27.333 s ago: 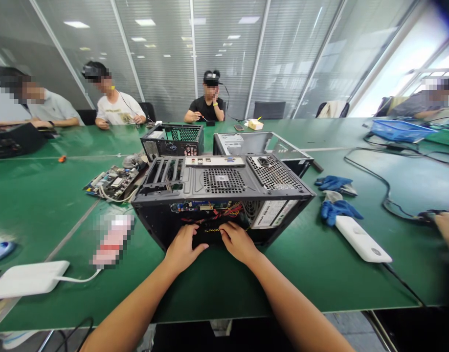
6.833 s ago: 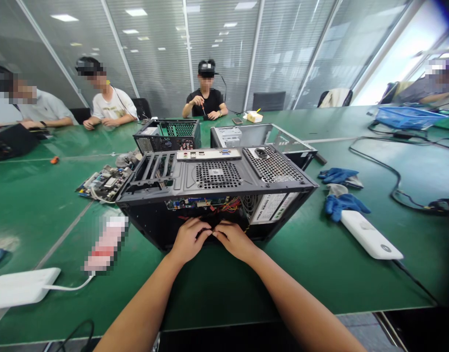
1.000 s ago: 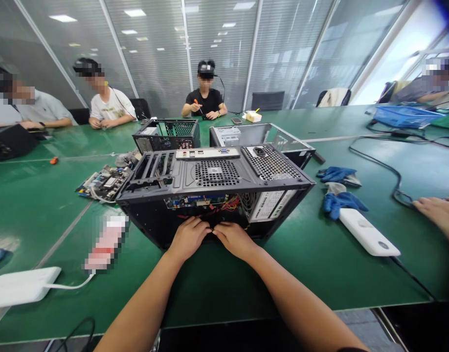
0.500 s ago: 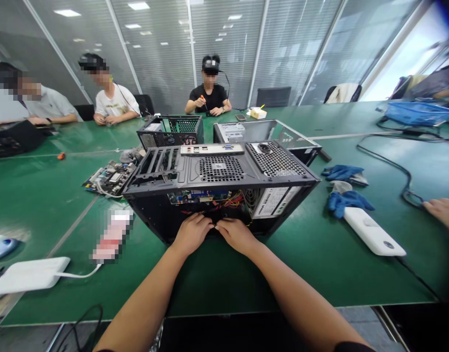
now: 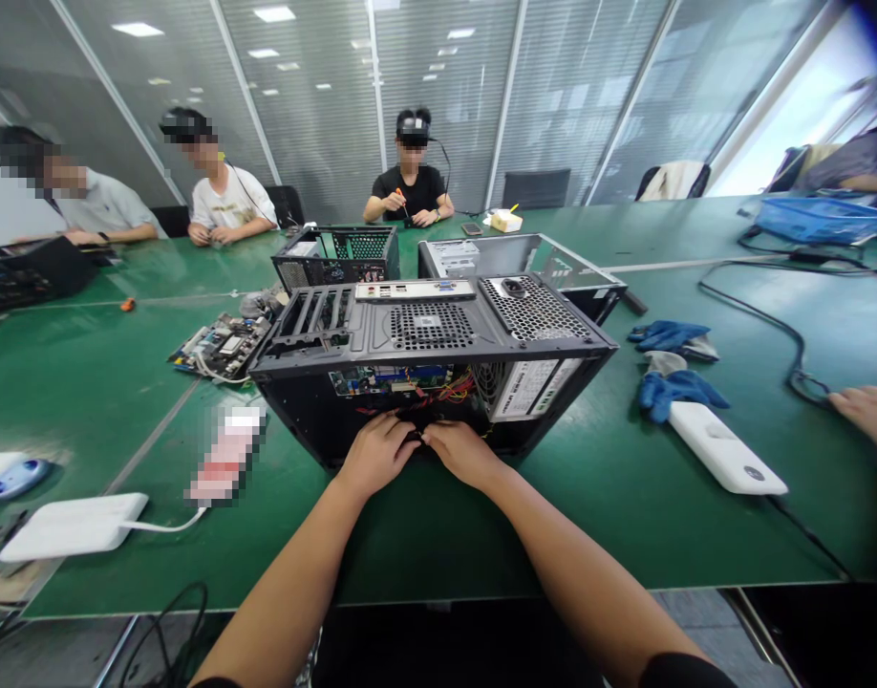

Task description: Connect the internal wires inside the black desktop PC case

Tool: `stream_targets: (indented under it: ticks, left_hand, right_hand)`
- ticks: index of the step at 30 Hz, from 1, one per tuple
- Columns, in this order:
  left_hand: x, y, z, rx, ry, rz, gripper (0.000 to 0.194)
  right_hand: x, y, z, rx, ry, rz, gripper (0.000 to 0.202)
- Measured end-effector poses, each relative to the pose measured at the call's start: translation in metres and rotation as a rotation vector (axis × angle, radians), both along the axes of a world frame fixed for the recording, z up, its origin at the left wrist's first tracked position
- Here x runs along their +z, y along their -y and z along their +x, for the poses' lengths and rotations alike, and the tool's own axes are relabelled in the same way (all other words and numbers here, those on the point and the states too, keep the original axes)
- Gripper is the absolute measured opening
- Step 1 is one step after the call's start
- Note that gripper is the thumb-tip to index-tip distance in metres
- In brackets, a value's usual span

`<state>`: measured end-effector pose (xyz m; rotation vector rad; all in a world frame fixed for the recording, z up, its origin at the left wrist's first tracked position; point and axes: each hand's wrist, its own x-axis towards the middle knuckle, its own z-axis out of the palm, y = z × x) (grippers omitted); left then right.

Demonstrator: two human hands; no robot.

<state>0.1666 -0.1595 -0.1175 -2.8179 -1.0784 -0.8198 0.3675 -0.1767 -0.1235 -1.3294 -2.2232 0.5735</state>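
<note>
A black computer case stands on the green table with its open side facing me and its vented rear panel on top. Inside show a blue motherboard, red and yellow wires and a labelled power supply. My left hand reaches into the lower part of the opening, fingers curled inward. Close beside it, my right hand is bent the same way, and the fingertips of both nearly meet. Whatever they pinch is dark and cannot be made out.
Behind stand another case and an open metal chassis. A loose circuit board and a white power bank lie left; blue gloves and another power bank lie right. Several people sit around; someone's hand rests at the right.
The view has shifted slightly. My hands stay at the same place in the case opening, with the fingers barely moved.
</note>
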Motion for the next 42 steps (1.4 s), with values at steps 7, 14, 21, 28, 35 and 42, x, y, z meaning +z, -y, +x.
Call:
stream_targets:
  ticks: [7,14,21,28,35,42]
  left_hand:
    - [-0.002,-0.002,-0.001,0.022,0.048,-0.075,0.013]
    - [-0.003,-0.003,-0.001,0.047,0.113,-0.127,0.016]
    - [-0.007,-0.005,-0.002,0.05,0.192,-0.163,0.017]
    - [-0.011,-0.008,-0.003,0.089,0.257,-0.202,0.017]
    - [-0.008,-0.011,0.0,0.037,0.209,-0.169,0.013]
    - [-0.006,-0.009,-0.001,0.03,0.154,-0.156,0.015]
  right_hand:
    - [0.001,-0.002,0.0,0.005,-0.047,0.059,0.022]
    - [0.016,0.001,-0.006,-0.059,0.114,0.067,0.02]
    - [0.021,-0.007,-0.004,-0.014,0.086,0.048,0.019]
    - [0.012,-0.02,-0.002,0.033,-0.048,0.002,0.018]
    - [0.002,-0.023,0.004,0.055,-0.171,-0.172,0.02]
    - [0.002,-0.022,0.006,0.091,-0.191,-0.145,0.023]
